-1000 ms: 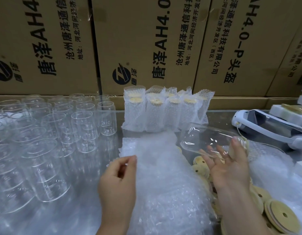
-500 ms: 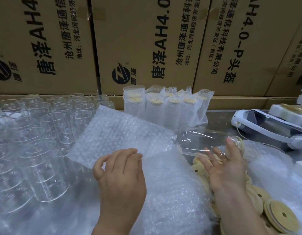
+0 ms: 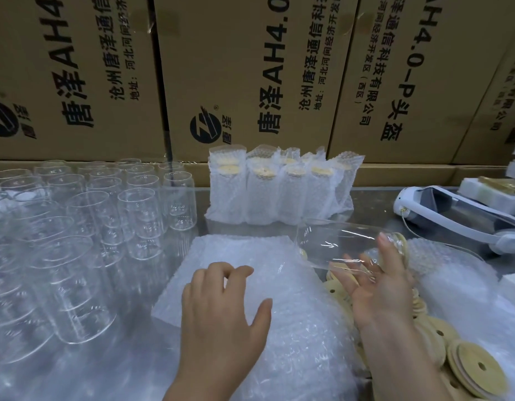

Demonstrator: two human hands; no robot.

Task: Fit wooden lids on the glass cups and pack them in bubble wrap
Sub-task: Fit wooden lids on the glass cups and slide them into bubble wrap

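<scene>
You're at wrapping: left hand (image 3: 221,322), fingers spread, flat on the bubble wrap sheet (image 3: 239,256); right hand (image 3: 380,293) clasps the lidded cup (image 3: 337,241). Next, probably lay it beside your left fingers.

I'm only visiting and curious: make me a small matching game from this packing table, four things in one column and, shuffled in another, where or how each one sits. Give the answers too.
Things
1. bare glass cups
2. wrapped cups
3. lidded cup
4. loose wooden lids

Places and states
A. lying sideways, held in the right hand
B. piled at the lower right
C. standing open-topped in rows on the left
D. standing at the back, just in front of the cartons

Pairs: 1-C, 2-D, 3-A, 4-B
</scene>
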